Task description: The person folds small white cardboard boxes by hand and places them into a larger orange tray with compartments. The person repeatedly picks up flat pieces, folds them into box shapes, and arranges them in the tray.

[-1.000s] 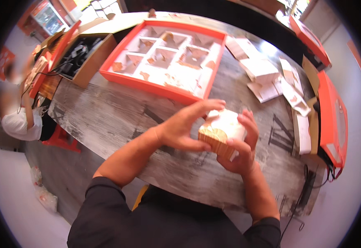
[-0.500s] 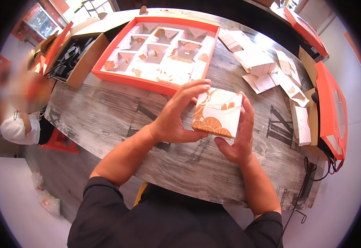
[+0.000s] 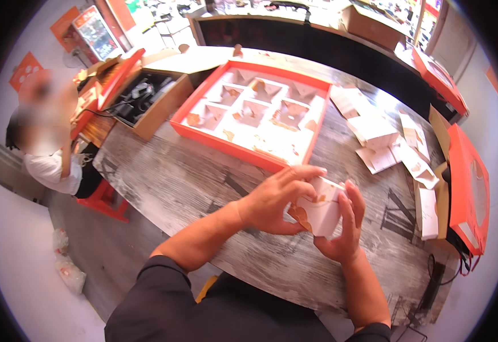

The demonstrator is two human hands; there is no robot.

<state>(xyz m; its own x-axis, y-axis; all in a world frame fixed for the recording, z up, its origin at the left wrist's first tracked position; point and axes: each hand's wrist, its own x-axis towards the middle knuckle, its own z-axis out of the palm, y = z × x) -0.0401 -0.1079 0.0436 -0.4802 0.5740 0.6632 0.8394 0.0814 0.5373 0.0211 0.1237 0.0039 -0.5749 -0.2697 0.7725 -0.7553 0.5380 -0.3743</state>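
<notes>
The left hand [image 3: 277, 199] is bent round the left side of a small white carton [image 3: 324, 214], its thumb at the near edge and its fingers over the far side, so that the carton sits pinched between them. The right hand [image 3: 343, 228] is curled against the opposite side, fingertips on the right wall and thumb low near the close corner. The carton, printed with an orange leafy pattern, is held up tilted above the table [image 3: 203, 185], just in front of a shallow red box [image 3: 220, 147] whose white insert is divided into open cells. What the carton's far and under sides look like is hidden.

To handle it well, I would judge that light, even pressure from both sides matters most, since the walls look like thin card and could dent or bow. Fingertips are best kept near the folded edges, where the card should be stiffest, with one hand steadying while the other works. Turning it slowly should keep the corners square.

To the right lie loose white cartons [image 3: 374, 132], apart from the hands; a red box with an oval window [image 3: 467, 188] stands beyond them.
</notes>
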